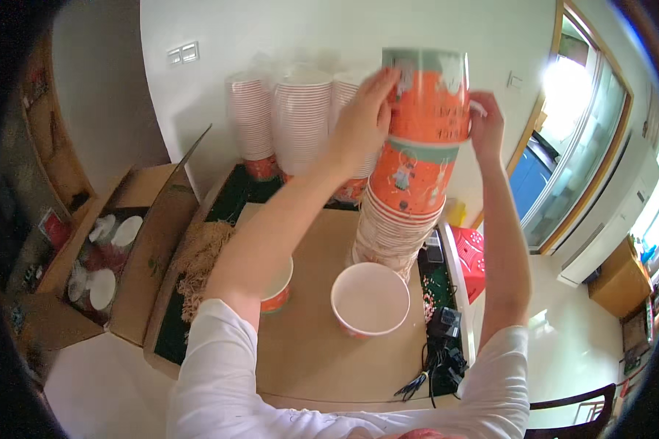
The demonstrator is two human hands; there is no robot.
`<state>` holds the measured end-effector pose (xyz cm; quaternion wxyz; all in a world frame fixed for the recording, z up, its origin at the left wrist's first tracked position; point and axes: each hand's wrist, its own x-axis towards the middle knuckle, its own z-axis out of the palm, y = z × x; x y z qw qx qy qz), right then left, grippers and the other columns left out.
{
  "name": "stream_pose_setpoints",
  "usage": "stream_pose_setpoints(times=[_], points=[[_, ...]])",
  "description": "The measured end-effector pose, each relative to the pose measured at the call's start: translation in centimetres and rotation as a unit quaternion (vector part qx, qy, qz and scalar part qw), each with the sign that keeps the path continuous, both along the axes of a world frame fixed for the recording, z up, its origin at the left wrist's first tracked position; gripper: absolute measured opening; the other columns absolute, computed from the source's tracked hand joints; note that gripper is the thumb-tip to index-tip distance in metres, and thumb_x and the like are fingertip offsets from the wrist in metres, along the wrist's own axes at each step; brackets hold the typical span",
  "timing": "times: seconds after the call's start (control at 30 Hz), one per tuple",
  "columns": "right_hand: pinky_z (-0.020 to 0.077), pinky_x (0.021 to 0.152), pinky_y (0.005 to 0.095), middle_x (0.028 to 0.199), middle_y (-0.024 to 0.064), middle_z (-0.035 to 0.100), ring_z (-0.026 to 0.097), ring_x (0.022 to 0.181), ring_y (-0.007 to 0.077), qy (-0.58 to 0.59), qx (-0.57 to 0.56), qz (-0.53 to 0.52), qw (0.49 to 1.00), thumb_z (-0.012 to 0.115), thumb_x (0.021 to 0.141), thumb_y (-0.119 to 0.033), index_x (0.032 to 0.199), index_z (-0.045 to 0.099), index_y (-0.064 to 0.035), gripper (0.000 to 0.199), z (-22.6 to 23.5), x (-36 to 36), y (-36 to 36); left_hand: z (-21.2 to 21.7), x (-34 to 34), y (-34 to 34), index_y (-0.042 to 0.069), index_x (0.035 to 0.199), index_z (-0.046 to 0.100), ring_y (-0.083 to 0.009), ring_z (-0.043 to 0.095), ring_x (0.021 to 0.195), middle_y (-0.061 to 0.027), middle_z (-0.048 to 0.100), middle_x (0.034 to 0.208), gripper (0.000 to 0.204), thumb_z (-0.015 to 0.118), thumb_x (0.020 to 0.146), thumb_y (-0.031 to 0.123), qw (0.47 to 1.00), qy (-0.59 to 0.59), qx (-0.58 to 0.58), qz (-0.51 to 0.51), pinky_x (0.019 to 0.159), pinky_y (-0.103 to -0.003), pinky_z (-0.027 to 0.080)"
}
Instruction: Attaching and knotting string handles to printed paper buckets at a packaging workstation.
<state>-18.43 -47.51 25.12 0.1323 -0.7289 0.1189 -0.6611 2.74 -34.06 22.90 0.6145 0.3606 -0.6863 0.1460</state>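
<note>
My left hand (365, 121) and my right hand (488, 121) grip an orange and green paper bucket (430, 102) between them, from its two sides. It is at the top of a tall stack of nested paper buckets (408, 179); I cannot tell whether it rests on the stack or is just above it. Pale strands hang around the stack's lower rims. By my right fingers shows a small white bit that I cannot make out. Nearer to me a white-lined paper bucket (370, 300) stands upright on the board. Another bucket (277, 291) is partly hidden behind my left forearm.
Several tall stacks of white-rimmed buckets (302, 121) stand against the wall. Left lies a heap of tan shredded paper (203, 256), beside an open cardboard box (135, 282) holding white tubs. Black cables and adapters (443, 325) lie at the board's right edge, near a red stool (470, 256).
</note>
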Motion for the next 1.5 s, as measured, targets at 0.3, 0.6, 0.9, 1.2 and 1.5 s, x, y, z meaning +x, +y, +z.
stream_pose_setpoints(times=[0.3,0.6,0.9,1.2,1.5], points=[[0.0491,0.086,0.0290,0.101,0.0079,0.064,0.061,0.092,0.0164,-0.153,0.280,0.037,0.947,0.053,0.086,-0.004,0.105,0.060,-0.0003,0.021,-15.9,-7.4,5.7,-14.5,-1.1,16.4,0.010,0.133,0.047,-0.0360,0.045,0.123,-0.0191,0.046,0.134,0.056,0.069,0.081,0.014,0.962,-0.052,0.263,0.054,0.103,-0.043,0.037],[0.0465,0.090,0.0364,0.109,0.0103,0.061,0.057,0.105,0.0270,0.043,-0.100,-0.206,0.973,0.051,0.079,0.007,0.110,0.061,-0.0091,0.036,-5.8,0.2,12.0,-28.2,-0.5,36.2,0.004,0.099,0.066,-0.0291,0.059,0.101,-0.0121,0.062,0.107,0.017,0.064,0.082,0.003,0.874,0.122,0.449,0.142,0.087,-0.036,0.049],[0.0507,0.080,0.0432,0.104,0.0093,0.066,0.064,0.092,0.0313,0.400,-0.019,-0.267,0.877,0.050,0.085,-0.015,0.100,0.067,-0.0145,0.023,-0.4,2.2,6.0,-27.9,0.1,40.8,0.002,0.098,0.066,-0.0228,0.064,0.085,-0.0112,0.065,0.096,0.013,0.060,0.087,0.003,0.850,0.230,0.437,0.183,0.074,-0.030,0.052],[0.0492,0.086,0.0396,0.103,0.0125,0.067,0.063,0.098,0.0312,0.470,0.007,-0.263,0.842,0.049,0.085,-0.012,0.102,0.069,-0.0140,0.026,-0.7,3.2,3.6,-27.7,-0.3,37.0,0.004,0.101,0.066,-0.0253,0.065,0.088,-0.0117,0.064,0.098,0.015,0.062,0.088,0.010,0.848,0.152,0.499,0.095,0.076,-0.032,0.052],[0.0478,0.084,0.0347,0.099,0.0150,0.065,0.062,0.094,0.0264,0.207,0.031,-0.184,0.960,0.054,0.092,-0.011,0.100,0.064,-0.0006,0.016,-16.2,-2.3,17.7,-32.6,1.8,42.3,0.005,0.103,0.065,-0.0250,0.065,0.085,-0.0112,0.065,0.096,0.018,0.063,0.088,0.014,0.875,0.176,0.410,0.188,0.074,-0.034,0.051]])
